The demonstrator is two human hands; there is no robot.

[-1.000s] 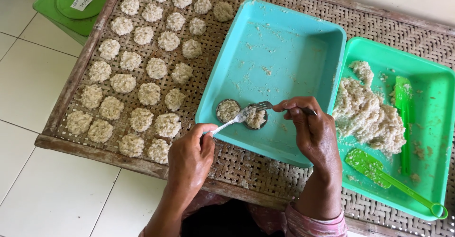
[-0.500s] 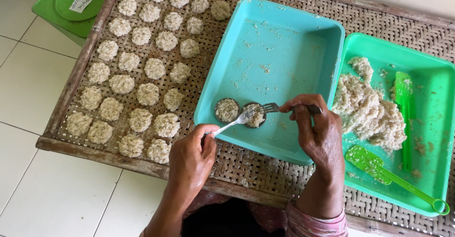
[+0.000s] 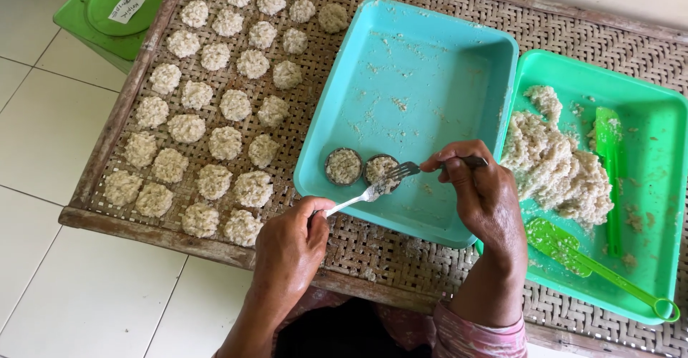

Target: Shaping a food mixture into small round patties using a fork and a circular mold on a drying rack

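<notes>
Left hand (image 3: 290, 240) fingers closed on spoon (image 3: 356, 199); right hand (image 3: 481, 193) fingers closed on fork (image 3: 410, 168); both tips over round mould (image 3: 381, 169) in teal tray (image 3: 423, 64).

White rectangular label (image 3: 127, 7) on green lid (image 3: 107, 21), top-left

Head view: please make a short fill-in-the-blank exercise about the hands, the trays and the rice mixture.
1. The right hand holds a ____ over the round moulds.
2. The moulds sit in the ____ tray.
3. The loose rice mixture lies in the ____ tray.
4. The shaped patties lie on a ____ mat.

Missing words: fork; turquoise; green; woven
</notes>
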